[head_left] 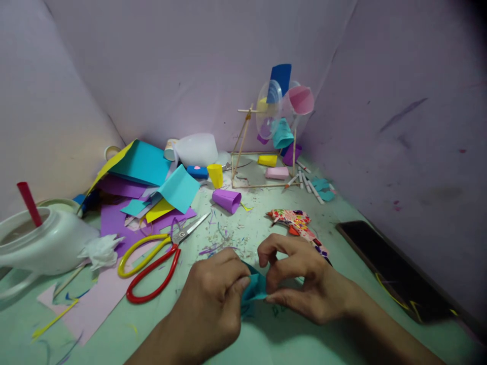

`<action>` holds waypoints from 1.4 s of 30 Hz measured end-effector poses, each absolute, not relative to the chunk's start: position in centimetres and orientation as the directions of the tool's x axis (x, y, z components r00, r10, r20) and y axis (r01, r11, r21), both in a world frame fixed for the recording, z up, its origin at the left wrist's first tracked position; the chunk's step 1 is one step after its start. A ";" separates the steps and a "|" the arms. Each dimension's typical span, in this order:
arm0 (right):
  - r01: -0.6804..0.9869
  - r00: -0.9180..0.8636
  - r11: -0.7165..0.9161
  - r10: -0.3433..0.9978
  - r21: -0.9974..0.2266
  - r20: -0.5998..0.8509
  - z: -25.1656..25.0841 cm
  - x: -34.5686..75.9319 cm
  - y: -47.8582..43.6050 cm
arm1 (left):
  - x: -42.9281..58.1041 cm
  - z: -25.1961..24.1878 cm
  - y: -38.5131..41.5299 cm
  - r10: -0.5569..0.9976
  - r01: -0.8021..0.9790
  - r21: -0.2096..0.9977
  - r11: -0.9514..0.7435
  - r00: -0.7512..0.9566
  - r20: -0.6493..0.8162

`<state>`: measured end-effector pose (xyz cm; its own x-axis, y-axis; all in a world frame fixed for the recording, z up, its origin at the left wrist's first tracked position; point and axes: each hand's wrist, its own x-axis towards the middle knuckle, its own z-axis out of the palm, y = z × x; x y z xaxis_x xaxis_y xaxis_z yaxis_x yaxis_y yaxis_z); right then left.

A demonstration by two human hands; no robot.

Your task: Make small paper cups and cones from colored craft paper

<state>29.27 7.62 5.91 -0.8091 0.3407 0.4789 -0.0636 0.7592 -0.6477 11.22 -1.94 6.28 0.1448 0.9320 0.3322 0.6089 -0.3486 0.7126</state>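
A small piece of teal paper [254, 288], folded or rolled, sits between my two hands low in the middle of the view. My left hand [217, 294] pinches its left side with the thumb on top. On its right edge, the thumb and fingertips of my right hand [304, 279] are closed in a pinch, the index finger curled above. Part of the paper is hidden by my fingers. Left of my left hand lie scissors [177, 244] with one yellow and one red handle, blades slightly apart. Just beyond my right hand is a flower-patterned glue gun [294, 219].
A stick frame [243, 137] with a clear disc wheel [269, 109] and paper cups stands at the back. Purple [227, 201] and yellow [215, 176] paper cups lie nearer. Coloured sheets [144, 162] and a white teapot-like vessel [57, 241] are left, a phone [395, 274] right.
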 end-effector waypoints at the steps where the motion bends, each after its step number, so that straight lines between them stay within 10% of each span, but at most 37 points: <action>1: -0.058 -0.809 0.760 0.344 -0.647 0.477 6.0 29.3 7.6 | 11.2 6.3 -1.9 0.929 0.609 0.709 -0.356 0.149 0.338; 42: -0.111 -0.791 0.721 0.352 -0.684 0.500 5.5 28.7 8.0 | 10.5 6.6 -1.6 0.858 0.553 0.657 -0.512 0.356 0.369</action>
<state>28.71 8.01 5.52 -0.7908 0.3525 0.5004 -0.1114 0.7210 -0.6840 10.50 -1.57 6.56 0.3563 0.8584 0.3690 0.5533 -0.5120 0.6570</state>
